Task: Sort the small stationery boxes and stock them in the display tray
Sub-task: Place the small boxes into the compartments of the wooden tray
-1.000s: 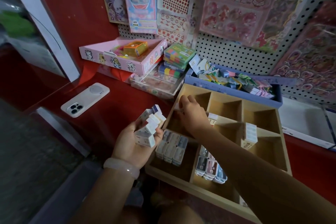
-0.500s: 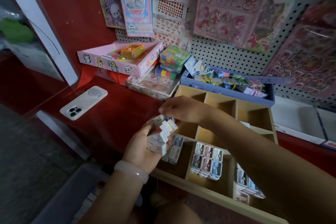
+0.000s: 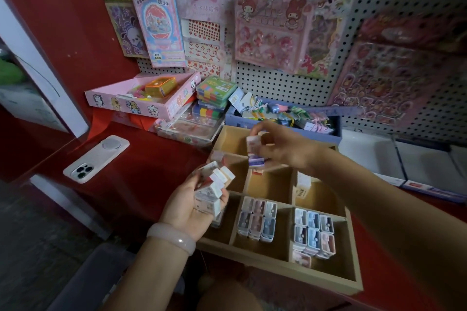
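Observation:
A wooden display tray [image 3: 278, 261] with several compartments sits on the red counter. My left hand [image 3: 194, 206] hovers at the tray's left edge and grips a bundle of several small white stationery boxes [image 3: 214, 185]. Over the tray's back compartments, my right hand [image 3: 283, 145] pinches a few small boxes [image 3: 255, 151], one with a purple end. Pastel boxes [image 3: 257, 219] fill a front middle compartment in neat rows, and more of them [image 3: 313, 231] fill the front right one. A single white box [image 3: 302, 185] stands in a middle right compartment.
A white phone [image 3: 97, 158] lies on the counter at left. Behind the tray stand a pink box [image 3: 141, 101], stacked colourful cases [image 3: 214, 93] and a blue bin [image 3: 283, 129] of tangled items. Sticker sheets hang on the pegboard [image 3: 379, 7]. White trays [image 3: 366, 151] sit at right.
My right hand went from the tray's back left compartment to the bundle in my left hand, took a few boxes and lifted them back over the tray. The view tilted upward.

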Demonstrator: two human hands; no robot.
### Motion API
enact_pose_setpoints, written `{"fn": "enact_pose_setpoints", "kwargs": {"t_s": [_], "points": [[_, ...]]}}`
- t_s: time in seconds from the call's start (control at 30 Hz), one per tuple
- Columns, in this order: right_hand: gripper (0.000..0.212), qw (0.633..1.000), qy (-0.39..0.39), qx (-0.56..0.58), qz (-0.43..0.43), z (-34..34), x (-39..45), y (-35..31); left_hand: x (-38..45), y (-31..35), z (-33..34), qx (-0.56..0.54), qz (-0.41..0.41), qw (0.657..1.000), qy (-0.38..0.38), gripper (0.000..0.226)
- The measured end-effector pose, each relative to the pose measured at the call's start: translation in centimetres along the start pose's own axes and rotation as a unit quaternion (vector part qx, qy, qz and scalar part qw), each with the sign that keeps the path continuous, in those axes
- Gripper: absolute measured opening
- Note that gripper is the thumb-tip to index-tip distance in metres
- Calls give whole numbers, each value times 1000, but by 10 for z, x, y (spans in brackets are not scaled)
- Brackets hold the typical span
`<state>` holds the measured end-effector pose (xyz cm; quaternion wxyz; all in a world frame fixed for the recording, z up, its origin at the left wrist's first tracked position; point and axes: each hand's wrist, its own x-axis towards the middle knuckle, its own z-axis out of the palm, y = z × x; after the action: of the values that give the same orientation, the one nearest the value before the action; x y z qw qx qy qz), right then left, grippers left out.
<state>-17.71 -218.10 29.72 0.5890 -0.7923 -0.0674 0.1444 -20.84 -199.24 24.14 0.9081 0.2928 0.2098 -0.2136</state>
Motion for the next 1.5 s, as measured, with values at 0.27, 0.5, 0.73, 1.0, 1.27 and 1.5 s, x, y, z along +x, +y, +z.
{"fn": "enact_pose_setpoints", "kwargs": {"t_s": [0.27, 0.5, 0.73, 1.0, 1.27, 1.5], "points": [[27, 909, 402, -107, 18, -85, 3, 69, 22, -12, 25, 37, 8, 999, -20, 24], [18, 890, 335, -295, 95, -93, 29, 99, 59, -20, 54, 81, -2, 997, -3, 27], [13, 873, 300, -378, 68, -89, 47, 115, 71, -23, 55, 65, -42, 997, -14, 31], [13, 850, 320, -406, 102, -81, 49, 121, 67, -25, 49, 48, -55, 997, -5, 26], [43, 889, 319, -251, 211, -91, 49, 95, 52, -26, 53, 30, -52, 998, -3, 23], [30, 907, 260, -305, 125, -79, 29, 63, 39, -32, 54, 31, -45, 998, 7, 18]]}}
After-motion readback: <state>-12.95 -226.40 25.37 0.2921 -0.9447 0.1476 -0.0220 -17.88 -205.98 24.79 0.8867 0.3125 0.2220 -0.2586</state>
